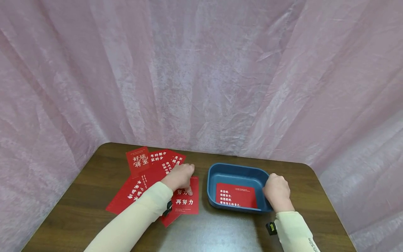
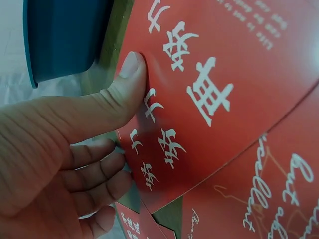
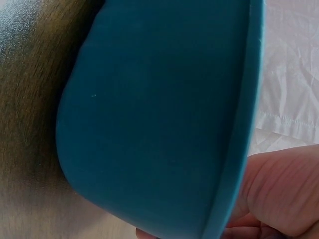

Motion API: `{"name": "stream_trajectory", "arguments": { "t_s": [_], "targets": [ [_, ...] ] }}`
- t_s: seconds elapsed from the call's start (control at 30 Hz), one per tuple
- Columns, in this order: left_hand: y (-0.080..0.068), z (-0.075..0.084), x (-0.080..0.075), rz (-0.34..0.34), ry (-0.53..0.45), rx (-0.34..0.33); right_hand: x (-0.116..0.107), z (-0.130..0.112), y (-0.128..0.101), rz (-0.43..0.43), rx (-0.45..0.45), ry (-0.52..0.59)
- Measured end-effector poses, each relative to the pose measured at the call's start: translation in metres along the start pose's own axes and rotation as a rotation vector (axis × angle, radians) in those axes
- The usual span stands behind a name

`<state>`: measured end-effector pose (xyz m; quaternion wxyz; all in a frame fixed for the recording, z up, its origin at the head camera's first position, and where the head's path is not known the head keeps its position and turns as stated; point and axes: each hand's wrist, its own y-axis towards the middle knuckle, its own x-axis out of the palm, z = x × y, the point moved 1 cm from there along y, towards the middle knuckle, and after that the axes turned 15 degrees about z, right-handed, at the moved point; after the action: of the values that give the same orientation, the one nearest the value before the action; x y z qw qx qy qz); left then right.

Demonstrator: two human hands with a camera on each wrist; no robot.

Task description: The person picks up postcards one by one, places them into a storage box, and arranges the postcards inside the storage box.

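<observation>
My left hand (image 1: 181,177) pinches the near-right red card (image 1: 187,206) by its edge. In the left wrist view the thumb (image 2: 130,69) lies on the card's printed face, while the curled fingers (image 2: 97,167) meet its edge, their tips partly hidden. White Chinese characters cover that card. On the right, my right hand (image 1: 277,190) grips the right-hand rim of a blue plastic tub (image 1: 240,168). The right wrist view shows the tub's outer wall (image 3: 149,114), with fingers partly hidden behind the rim. Inside the tub lies one red card (image 1: 237,196) with white writing.
Several overlapping red cards (image 1: 126,196) spread over the left of the brown wooden table (image 1: 75,199). A smaller red card (image 1: 137,157) lies at their far-left corner. Behind the table hangs a pink curtain (image 1: 201,87).
</observation>
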<state>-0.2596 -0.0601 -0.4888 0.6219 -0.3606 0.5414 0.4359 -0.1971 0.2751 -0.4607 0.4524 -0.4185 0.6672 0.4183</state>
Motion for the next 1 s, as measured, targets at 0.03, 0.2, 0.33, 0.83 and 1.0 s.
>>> {"name": "stream_trajectory", "arguments": {
  "t_s": [0.03, 0.2, 0.33, 0.83, 1.0],
  "targets": [
    [0.0006, 0.0001, -0.0006, -0.014, -0.012, -0.019, 0.0000, -0.0002, 0.0001, -0.001, 0.000, 0.000],
    [0.0033, -0.0027, -0.0017, -0.053, -0.060, -0.077, -0.0004, -0.0011, 0.0003, 0.005, -0.003, -0.007],
    [0.0062, -0.0060, 0.0007, -0.066, -0.076, -0.095, -0.0010, -0.0014, 0.0000, 0.001, -0.005, -0.007],
    [0.0013, -0.0058, 0.0059, -0.020, -0.121, -0.071, -0.0003, 0.0000, -0.0005, -0.013, 0.004, -0.009],
    [-0.0006, -0.0051, 0.0046, -0.020, -0.070, -0.045, 0.0003, -0.0006, -0.0011, -0.009, 0.004, -0.008]
  ]
}}
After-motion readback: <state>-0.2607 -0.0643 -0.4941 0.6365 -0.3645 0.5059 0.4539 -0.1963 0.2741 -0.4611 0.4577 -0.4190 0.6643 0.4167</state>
